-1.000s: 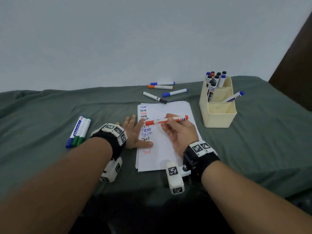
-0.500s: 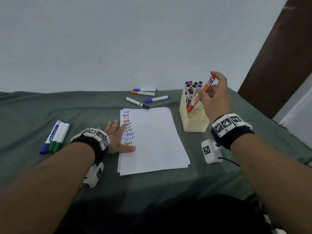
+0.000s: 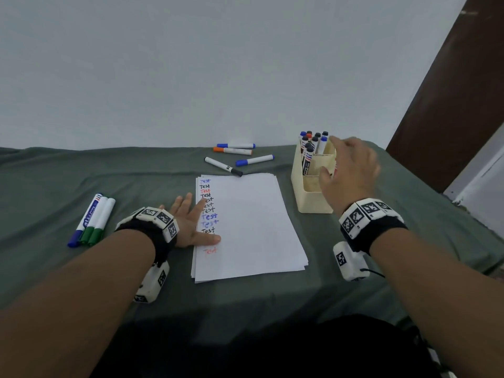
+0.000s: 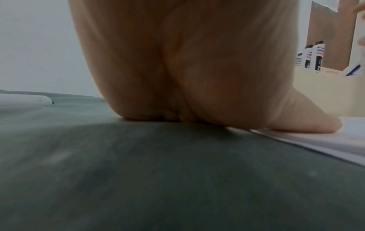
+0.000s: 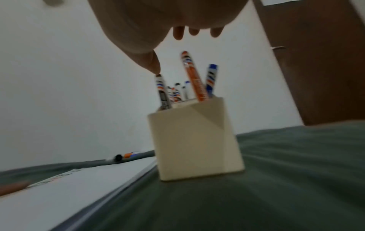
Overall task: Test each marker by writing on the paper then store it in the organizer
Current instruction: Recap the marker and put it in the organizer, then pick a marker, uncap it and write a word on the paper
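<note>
The right hand (image 3: 350,170) hovers over the cream plastic organizer (image 3: 313,197), fingers loose and spread, holding nothing. In the right wrist view the orange marker (image 5: 194,78) stands tilted in the organizer's near compartment beside a blue-capped one (image 5: 211,78), clear of the fingertips (image 5: 178,33) above it, so that marker looks stored. More markers with dark, blue and red caps (image 3: 313,143) stand packed in the back compartment.

The left hand (image 3: 191,222) lies flat with fingers straight, thumb and fingertips pressing on the left edge of the white paper stack (image 3: 251,227), pinning it to the green cloth-covered counter (image 3: 136,173). Down the paper's left margin runs a column of "Test" words (image 3: 208,211) in blue, black and red, with a faint orange one lowest, below the thumb.

By my reading the job is past halfway but not done. Four markers lie loose beyond the paper: a blue-capped one (image 3: 236,145), an orange-capped one (image 3: 232,151), another blue-capped one (image 3: 255,160) and a black-capped one (image 3: 223,166) touching the paper's top edge. Three more lie side by side well left of the left hand: one blue (image 3: 86,219) and two green (image 3: 99,222). Seven appear left to test and store.
</note>
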Action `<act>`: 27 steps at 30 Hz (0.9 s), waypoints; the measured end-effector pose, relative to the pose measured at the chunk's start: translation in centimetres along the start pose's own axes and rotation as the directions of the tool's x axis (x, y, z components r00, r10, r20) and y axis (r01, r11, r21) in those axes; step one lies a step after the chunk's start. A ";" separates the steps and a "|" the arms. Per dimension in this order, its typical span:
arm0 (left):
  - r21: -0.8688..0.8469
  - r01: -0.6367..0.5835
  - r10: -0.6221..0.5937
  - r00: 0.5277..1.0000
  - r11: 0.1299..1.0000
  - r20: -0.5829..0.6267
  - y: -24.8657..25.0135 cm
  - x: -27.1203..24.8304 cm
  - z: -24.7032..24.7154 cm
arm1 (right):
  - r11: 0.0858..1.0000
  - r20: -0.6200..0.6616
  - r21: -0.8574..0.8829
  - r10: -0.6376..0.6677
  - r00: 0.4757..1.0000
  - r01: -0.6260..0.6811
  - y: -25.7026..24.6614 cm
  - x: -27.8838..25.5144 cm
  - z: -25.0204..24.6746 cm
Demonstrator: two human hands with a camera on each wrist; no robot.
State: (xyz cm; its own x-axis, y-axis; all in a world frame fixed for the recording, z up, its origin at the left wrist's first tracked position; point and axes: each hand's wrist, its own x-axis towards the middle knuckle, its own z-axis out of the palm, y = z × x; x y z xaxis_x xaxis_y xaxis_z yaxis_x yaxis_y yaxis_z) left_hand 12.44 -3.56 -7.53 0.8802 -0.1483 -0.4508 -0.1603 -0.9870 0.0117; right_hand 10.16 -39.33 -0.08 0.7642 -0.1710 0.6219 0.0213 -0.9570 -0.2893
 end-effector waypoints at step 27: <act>-0.044 -0.016 0.016 1.000 0.999 -0.003 0.0 0.3 0.3 | 0.892 0.775 -0.001 -0.285 0.565 0.452 -17.2 9.0 14.2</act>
State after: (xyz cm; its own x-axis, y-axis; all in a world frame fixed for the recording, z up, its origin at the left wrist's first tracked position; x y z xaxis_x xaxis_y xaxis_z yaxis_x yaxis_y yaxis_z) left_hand 12.56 -3.59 -7.87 0.8788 -0.1642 -0.4481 -0.1548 -0.9862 0.0578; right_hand 25.84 -21.05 0.19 0.9247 0.3579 -0.1299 0.3637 -0.9312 0.0231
